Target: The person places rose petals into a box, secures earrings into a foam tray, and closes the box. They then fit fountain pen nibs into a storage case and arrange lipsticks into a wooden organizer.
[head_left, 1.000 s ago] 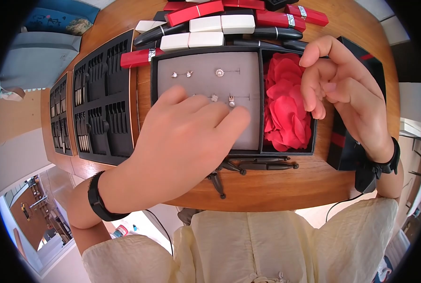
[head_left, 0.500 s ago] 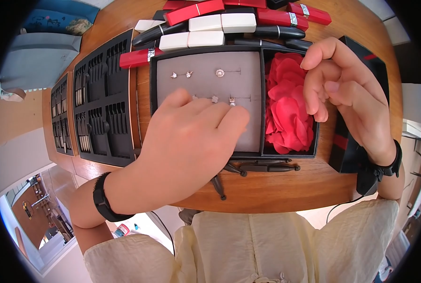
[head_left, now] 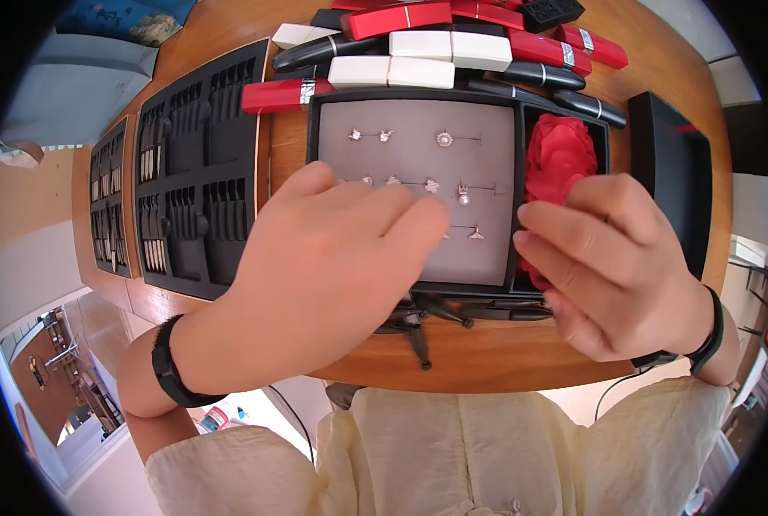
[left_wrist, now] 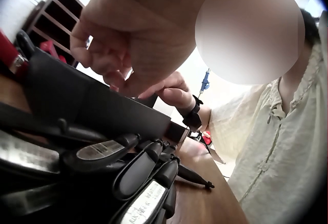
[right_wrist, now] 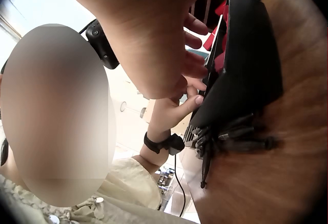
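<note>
A shallow black box [head_left: 520, 103] lies before me, its left part lined with a grey pad [head_left: 414, 112] and its right part filled with a red fabric flower [head_left: 563, 146]. Small earrings sit in rows on the pad, among them a round one [head_left: 444, 138] and a pearl drop [head_left: 464, 196]. Over the pad's lower left hangs my left hand [head_left: 336, 245], fingers bent down; its fingertips are hidden, so I cannot tell what they hold. My right hand [head_left: 625, 267] is over the flower, fingers loosely bent, fingertips near the divider.
Red [head_left: 276, 95], white [head_left: 391, 72] and black tubes [head_left: 589, 108] pile up behind the box. Black slotted trays [head_left: 199, 172] lie at left, a black open box [head_left: 681, 172] at right. Several slim black tools [head_left: 418, 344] rest along the box's front side.
My right hand has come down and leftward from beside the flower to over it. The box appears farther right in view, and earrings lower on the pad now show beside my left hand.
</note>
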Tool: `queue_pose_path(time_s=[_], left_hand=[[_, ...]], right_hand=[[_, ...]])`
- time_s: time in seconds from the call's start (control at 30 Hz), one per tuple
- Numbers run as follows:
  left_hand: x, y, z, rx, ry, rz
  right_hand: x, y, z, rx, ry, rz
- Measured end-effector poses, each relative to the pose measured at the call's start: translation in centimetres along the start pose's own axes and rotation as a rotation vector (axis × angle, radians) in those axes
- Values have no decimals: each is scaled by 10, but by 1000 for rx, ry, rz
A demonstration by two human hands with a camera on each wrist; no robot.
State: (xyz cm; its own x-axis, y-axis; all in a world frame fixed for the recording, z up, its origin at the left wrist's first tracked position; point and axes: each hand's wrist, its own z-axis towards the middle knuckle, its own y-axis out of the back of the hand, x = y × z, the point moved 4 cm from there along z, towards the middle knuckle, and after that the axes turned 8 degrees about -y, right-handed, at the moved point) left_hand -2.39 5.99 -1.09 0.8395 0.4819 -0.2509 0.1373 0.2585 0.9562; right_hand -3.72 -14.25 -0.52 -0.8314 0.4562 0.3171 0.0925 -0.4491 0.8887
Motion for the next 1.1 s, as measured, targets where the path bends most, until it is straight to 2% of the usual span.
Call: queue_pose_path(time_s=[0.13,0.33,0.4,0.47,0.57,0.67,0.7,0.77,0.93,1.03,1.1], left_hand=[[-2,-4,3,5,-14,19],[-2,-5,3,30,-34,34],[-3,-2,4,-4,-31,10],[-8,6,8,-28,-27,-12],[-18,13,15,-31,-4,-27],[-26,11,26,5,7,-17],[-29,10,30,24,11,-7],[-37,9,40,34,-36,-5],[-58,0,55,43,-123,-31],[-67,-4,61,67,-149,-55],[-69,-8,64,52,-190,-45]], right_hand=[[7,-5,3,84,18,-40],[2,5,5,62,-35,-18],[-7,17,2,-32,-14,-52],[-19,38,-2,-20,-99,-41],[-43,64,-25,40,-383,-13],[-67,69,-57,391,-532,-103],[-68,72,-64,390,-549,-111],[-74,68,-86,777,-746,-213],[-51,64,-112,813,-706,-245],[-47,57,-123,767,-692,-227],[-46,54,-123,715,-622,-270]])
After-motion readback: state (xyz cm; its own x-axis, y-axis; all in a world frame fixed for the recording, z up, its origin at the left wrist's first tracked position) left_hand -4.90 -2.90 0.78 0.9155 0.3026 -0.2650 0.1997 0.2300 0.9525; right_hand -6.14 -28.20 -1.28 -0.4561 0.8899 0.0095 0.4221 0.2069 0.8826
